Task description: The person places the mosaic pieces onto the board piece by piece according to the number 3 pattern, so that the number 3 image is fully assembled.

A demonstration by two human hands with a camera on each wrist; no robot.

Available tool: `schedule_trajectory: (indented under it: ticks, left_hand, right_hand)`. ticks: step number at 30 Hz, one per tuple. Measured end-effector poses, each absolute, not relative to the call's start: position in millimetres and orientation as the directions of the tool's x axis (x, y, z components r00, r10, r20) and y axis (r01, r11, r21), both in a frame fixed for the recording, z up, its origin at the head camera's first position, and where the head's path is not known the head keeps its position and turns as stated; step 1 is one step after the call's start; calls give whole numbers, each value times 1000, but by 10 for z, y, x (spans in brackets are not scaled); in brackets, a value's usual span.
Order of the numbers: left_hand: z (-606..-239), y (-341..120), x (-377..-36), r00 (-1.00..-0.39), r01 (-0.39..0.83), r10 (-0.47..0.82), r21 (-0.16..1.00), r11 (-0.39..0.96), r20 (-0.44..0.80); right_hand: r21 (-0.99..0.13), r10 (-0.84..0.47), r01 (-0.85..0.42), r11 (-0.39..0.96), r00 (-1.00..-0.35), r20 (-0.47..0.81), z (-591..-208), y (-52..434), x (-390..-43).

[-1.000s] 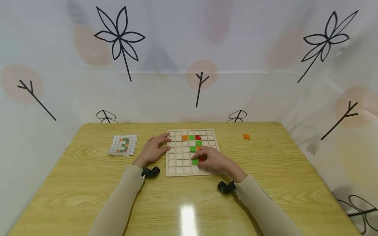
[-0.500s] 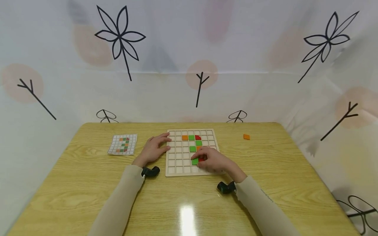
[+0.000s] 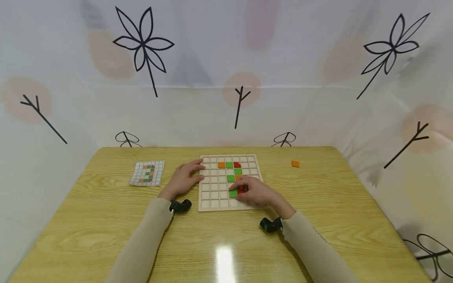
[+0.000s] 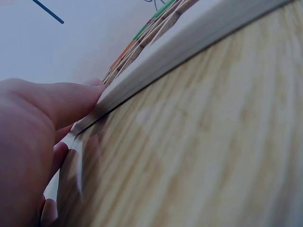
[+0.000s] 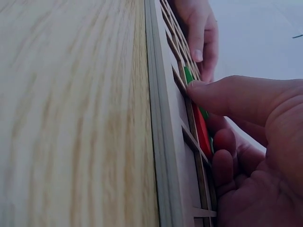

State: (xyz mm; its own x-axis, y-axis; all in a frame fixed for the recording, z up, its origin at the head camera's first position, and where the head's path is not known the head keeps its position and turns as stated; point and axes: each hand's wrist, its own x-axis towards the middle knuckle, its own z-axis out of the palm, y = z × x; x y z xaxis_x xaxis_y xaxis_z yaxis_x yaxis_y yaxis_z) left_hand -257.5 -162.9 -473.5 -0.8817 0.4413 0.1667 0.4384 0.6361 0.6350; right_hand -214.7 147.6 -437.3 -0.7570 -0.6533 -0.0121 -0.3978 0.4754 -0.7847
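A pale wooden grid board (image 3: 214,195) lies on the table under both hands. My left hand (image 3: 182,180) rests at its left edge, fingertips and thumb touching the rim; in the left wrist view the thumb (image 4: 71,101) presses the board's side. Over the lower right of the grid, my right hand (image 3: 258,190) pinches a green square tile (image 3: 233,193) between thumb and finger. Beside that tile sits a red tile (image 3: 241,191), partly covered by the hand. Farther up are an orange tile (image 3: 221,165), several green tiles (image 3: 229,164) and a red rounded tile (image 3: 237,164).
A paper card (image 3: 146,173) printed with a coloured grid pattern lies left of the board. One loose orange tile (image 3: 295,164) is on the table (image 3: 191,247) at the right. A patterned cloth hangs behind and at the sides.
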Motion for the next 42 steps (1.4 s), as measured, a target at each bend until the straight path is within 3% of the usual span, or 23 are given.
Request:
schedule_trajectory:
  ticks: [27, 42]
  left_hand:
    - [-4779, -1652, -2592, -880, 446, 443, 627, 639, 174]
    - [-4784, -1651, -2630, -876, 450, 452, 624, 639, 169]
  right_hand:
    - [-822, -654, -365, 436, -757, -11, -4496, 1518, -2221]
    - [-870, -552, -289, 400, -833, 22, -4494, 1641, -2312]
